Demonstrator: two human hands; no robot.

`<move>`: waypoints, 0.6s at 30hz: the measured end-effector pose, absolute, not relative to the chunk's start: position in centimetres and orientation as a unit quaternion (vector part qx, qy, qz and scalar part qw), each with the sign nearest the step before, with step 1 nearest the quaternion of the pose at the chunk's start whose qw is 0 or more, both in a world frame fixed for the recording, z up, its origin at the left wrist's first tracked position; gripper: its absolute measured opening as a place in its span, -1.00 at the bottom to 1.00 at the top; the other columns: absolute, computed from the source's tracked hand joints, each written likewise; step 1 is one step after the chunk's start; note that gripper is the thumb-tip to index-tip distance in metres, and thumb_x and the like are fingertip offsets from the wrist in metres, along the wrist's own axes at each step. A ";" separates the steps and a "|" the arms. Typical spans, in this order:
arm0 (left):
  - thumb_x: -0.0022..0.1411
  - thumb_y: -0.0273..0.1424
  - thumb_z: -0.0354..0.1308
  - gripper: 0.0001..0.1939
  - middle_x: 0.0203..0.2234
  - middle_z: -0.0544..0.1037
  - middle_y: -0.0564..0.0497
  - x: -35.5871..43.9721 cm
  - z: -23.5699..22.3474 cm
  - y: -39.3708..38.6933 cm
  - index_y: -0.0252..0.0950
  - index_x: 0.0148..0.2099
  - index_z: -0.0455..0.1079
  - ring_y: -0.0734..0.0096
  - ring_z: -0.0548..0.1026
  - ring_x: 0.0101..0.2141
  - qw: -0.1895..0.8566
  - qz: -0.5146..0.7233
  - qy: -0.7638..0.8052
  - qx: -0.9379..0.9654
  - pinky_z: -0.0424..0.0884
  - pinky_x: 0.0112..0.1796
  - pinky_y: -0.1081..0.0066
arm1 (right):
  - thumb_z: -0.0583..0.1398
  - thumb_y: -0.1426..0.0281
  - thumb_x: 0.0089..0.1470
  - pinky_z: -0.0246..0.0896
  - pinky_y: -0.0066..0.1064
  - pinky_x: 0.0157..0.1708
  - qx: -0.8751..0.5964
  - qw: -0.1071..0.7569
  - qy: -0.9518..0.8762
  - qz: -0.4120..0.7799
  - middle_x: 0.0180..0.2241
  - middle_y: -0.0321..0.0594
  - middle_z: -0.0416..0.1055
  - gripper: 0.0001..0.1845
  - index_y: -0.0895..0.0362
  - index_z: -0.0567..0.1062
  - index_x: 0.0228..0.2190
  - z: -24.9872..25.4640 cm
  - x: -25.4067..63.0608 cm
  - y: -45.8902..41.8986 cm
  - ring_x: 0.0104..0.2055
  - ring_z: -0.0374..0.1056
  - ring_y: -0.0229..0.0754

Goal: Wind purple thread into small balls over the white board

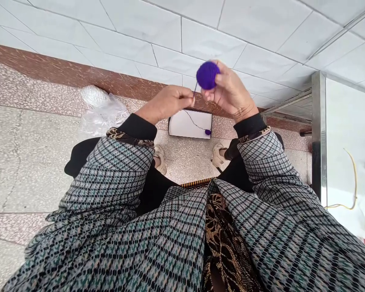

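My right hand (pixel 231 89) grips a round ball of purple yarn (pixel 207 76), with the fingers curled round its right side. To the left and a little lower, my left hand (pixel 173 101) is closed in a pinch on the strand (pixel 195 90) that runs from the ball. From there the yarn trails down into a shallow box (pixel 179 126) with a white inside and dark edges, on the floor between my feet. A small purple clump of yarn (pixel 208 132) lies in the box's near right corner.
A clear plastic bag (pixel 101 117) with a silvery-white bundle (pixel 94 95) sits on the floor at left. White wall tiles (pixel 167 36) rise ahead. On the right stands a metal-edged white table (pixel 340 142) with a yellow cord (pixel 355 178) on it.
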State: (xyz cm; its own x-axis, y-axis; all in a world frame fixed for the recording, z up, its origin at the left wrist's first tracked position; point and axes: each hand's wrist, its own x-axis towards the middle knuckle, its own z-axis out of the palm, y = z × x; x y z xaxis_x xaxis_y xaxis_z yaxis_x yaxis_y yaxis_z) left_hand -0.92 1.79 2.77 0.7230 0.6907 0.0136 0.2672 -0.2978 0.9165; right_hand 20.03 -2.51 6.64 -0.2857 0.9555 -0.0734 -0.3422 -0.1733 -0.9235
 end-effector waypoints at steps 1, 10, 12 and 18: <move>0.25 -0.38 0.16 -0.85 -0.50 0.47 0.08 -0.5 2.8 1.4 -0.29 -0.37 0.45 0.44 0.41 -0.40 0.505 0.195 0.294 0.787 0.34 -0.21 0.37 | 0.29 0.35 0.20 0.34 -0.58 -0.42 -0.395 0.507 -0.408 0.649 -0.32 -0.40 0.43 -0.64 0.07 0.23 -0.09 6.6 19.7 -2.4 -0.45 0.43 -0.39; 0.28 -0.49 0.16 -0.83 -0.53 0.45 0.08 -1.3 4.5 1.4 -0.30 -0.40 0.41 0.44 0.36 -0.40 0.456 0.255 0.388 0.760 0.33 -0.23 0.37 | 0.33 0.64 0.06 0.27 -0.60 -0.54 -0.450 0.222 -0.531 0.683 -0.43 -0.38 0.48 -0.64 0.11 0.35 -0.20 5.7 20.2 -2.5 -0.50 0.38 -0.36; 0.30 -0.52 0.16 -0.81 -0.58 0.38 0.11 -1.4 4.2 1.7 -0.30 -0.40 0.42 0.47 0.28 -0.44 0.442 0.269 0.443 0.732 0.31 -0.23 0.37 | 0.28 0.58 0.16 0.35 -0.58 -0.48 -0.391 0.329 -0.475 0.716 -0.34 -0.34 0.53 -0.67 0.10 0.32 -0.11 6.3 20.4 -2.4 -0.49 0.45 -0.35; 0.28 -0.42 0.21 -0.84 -0.47 0.52 0.06 -0.3 3.7 0.8 -0.33 -0.37 0.53 0.43 0.43 -0.38 0.494 0.176 0.298 0.798 0.34 -0.20 0.37 | 0.13 0.55 0.42 0.28 -0.62 -0.54 -0.532 0.473 -0.383 0.588 -0.42 -0.41 0.42 -0.82 0.04 0.27 -0.21 6.6 19.3 -1.8 -0.54 0.33 -0.38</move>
State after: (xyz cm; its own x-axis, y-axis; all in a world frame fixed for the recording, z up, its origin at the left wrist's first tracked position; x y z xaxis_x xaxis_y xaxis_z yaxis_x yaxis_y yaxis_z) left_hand -0.29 0.85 3.67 0.7607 0.6489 -0.0130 0.3005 -0.3344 0.8933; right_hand 19.34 -1.82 6.56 0.0139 0.9644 -0.2642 -0.1482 -0.2593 -0.9544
